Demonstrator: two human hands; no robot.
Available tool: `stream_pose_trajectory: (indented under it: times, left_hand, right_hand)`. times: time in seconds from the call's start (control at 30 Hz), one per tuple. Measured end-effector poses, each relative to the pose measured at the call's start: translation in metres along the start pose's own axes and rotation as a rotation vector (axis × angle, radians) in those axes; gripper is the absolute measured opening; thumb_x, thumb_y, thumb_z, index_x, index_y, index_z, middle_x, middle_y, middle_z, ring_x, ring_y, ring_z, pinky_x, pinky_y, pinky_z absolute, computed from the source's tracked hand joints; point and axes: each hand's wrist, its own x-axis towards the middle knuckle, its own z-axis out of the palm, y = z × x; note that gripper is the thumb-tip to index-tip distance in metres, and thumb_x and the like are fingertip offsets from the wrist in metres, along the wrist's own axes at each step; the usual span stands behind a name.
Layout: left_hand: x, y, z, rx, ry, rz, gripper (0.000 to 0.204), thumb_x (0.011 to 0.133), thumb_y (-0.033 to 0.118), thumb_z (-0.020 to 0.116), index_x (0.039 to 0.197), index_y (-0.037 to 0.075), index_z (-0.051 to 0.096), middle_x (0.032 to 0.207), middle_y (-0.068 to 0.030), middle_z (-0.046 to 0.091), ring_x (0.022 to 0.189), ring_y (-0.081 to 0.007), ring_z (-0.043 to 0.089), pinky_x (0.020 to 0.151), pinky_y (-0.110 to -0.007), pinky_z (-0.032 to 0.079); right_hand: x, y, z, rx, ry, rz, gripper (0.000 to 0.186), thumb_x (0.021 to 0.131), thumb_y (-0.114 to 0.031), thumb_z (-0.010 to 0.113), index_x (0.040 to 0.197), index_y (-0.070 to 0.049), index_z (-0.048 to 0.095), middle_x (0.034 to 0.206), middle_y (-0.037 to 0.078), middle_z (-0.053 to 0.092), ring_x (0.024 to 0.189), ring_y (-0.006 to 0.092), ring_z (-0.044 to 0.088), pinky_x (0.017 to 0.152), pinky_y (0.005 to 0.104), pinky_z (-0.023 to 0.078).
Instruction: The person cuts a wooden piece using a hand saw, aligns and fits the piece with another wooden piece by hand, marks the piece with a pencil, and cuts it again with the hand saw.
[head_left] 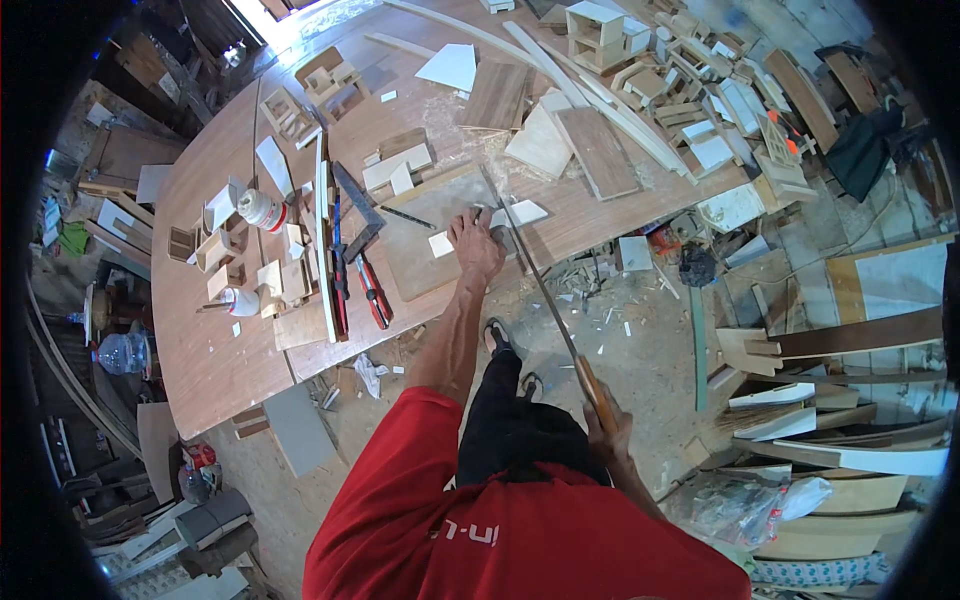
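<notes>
My right hand [608, 428] is closed around the wooden handle of a handsaw [547, 290], whose long thin blade slants up and left to the table. The blade lies across a white strip of wood [526, 212], beside my left fingers. My left hand [475, 245] bends over the strip and presses it onto a flat work board [415, 275]. Another white end [440, 244] shows left of that hand; whether it is the same strip is hidden. A dark pencil [408, 217] lies on the board, left of my fingers.
Left of the board lie a dark try square [358, 240] and red-handled pliers [374, 298]. Farther left stand a glue bottle [262, 210] and small wooden boxes. Offcuts [600, 150] and long strips cover the right back. The table edge [440, 308] runs near my forearm.
</notes>
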Motion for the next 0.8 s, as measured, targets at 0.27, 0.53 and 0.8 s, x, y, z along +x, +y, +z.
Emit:
stream_pose_trajectory:
  times: [0.27, 0.53, 0.8]
  left_hand:
    - [0.000, 0.004, 0.007, -0.033, 0.007, 0.038, 0.046, 0.068, 0.012, 0.067, 0.115, 0.013, 0.062, 0.119, -0.0109, 0.050, 0.113, -0.0331, 0.041, 0.100, -0.047, 0.030]
    - [0.001, 0.001, 0.002, -0.032, -0.014, -0.004, 0.047, 0.069, 0.012, 0.069, 0.115, 0.014, 0.061, 0.120, -0.0110, 0.050, 0.114, -0.0334, 0.042, 0.099, -0.047, 0.030]
    - [0.001, 0.009, 0.001, 0.007, -0.044, -0.003, 0.049, 0.069, 0.012, 0.070, 0.117, 0.014, 0.060, 0.121, -0.0116, 0.049, 0.114, -0.0337, 0.042, 0.099, -0.047, 0.030]
  right_hand:
    - [0.118, -0.026, 0.048, 0.144, 0.051, -0.120, 0.040, 0.089, -0.015, 0.063, 0.125, 0.002, 0.056, 0.094, 0.023, 0.066, 0.079, 0.0355, 0.070, 0.066, 0.0354, 0.054]
    - [0.014, -0.015, -0.009, 0.033, -0.050, 0.019, 0.041, 0.090, -0.020, 0.063, 0.126, 0.000, 0.057, 0.108, 0.020, 0.068, 0.092, 0.0290, 0.070, 0.076, 0.0332, 0.055]
    - [0.094, -0.008, 0.046, 0.093, 0.063, -0.111, 0.038, 0.093, -0.020, 0.060, 0.122, 0.005, 0.058, 0.091, 0.017, 0.069, 0.079, 0.0216, 0.071, 0.067, 0.0298, 0.052]
